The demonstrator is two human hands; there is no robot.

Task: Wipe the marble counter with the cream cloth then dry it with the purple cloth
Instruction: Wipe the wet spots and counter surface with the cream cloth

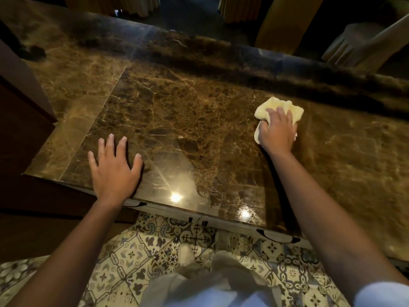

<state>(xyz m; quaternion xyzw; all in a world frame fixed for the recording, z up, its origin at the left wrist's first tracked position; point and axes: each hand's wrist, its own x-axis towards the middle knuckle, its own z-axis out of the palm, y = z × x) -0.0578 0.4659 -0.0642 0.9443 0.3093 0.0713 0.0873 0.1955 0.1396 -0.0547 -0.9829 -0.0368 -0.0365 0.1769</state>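
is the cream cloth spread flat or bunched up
Bunched up: the cream cloth sits in a crumpled wad under the right hand, its lumpy folds sticking out past the fingers.

The counter (pixel 188 111) is dark brown marble, veined in gold and tan, with a paler brown strip along its left side. The cloth (pixel 276 107) at the right of the frame is cream-yellow. At the bottom, the floor tiles (pixel 155 251) carry dark blue-grey ornamental motifs on cream. Yellow curtains (pixel 285 23) hang at the upper right.
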